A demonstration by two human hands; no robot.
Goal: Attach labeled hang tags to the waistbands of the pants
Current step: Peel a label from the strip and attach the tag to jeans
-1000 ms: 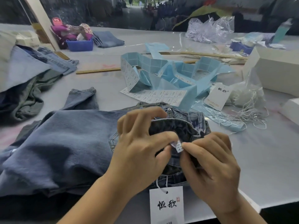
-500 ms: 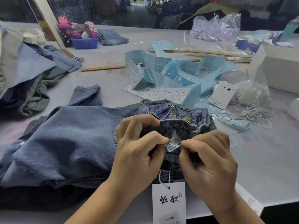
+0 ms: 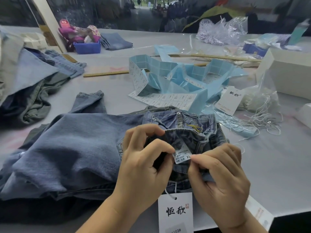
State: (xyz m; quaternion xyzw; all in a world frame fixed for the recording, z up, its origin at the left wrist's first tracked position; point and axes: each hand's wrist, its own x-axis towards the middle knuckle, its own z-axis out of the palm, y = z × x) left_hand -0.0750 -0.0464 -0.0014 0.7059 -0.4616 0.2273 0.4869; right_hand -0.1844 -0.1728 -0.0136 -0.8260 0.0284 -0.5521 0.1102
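Blue jeans (image 3: 75, 148) lie across the table with the waistband (image 3: 185, 130) turned open toward me. My left hand (image 3: 144, 167) grips the waistband edge and pinches the left corner of a small white size label (image 3: 182, 154) marked XS. My right hand (image 3: 220, 179) pinches the label's right corner and holds denim under its curled fingers. A white hang tag (image 3: 175, 212) with black characters hangs on a white string below the waistband, at the table's front edge.
Blue sticker backing strips and a white label sheet (image 3: 168, 100) lie behind the jeans. Another hang tag (image 3: 229, 100) and loose white strings (image 3: 262, 118) sit at right, near white boxes (image 3: 289, 73). More jeans (image 3: 33, 81) are piled at left. A wooden ruler (image 3: 107, 73) lies mid-table.
The size label has been pulled out from the waistband and spread flat between both hands, so its print and XS now show. The view has shifted slightly.
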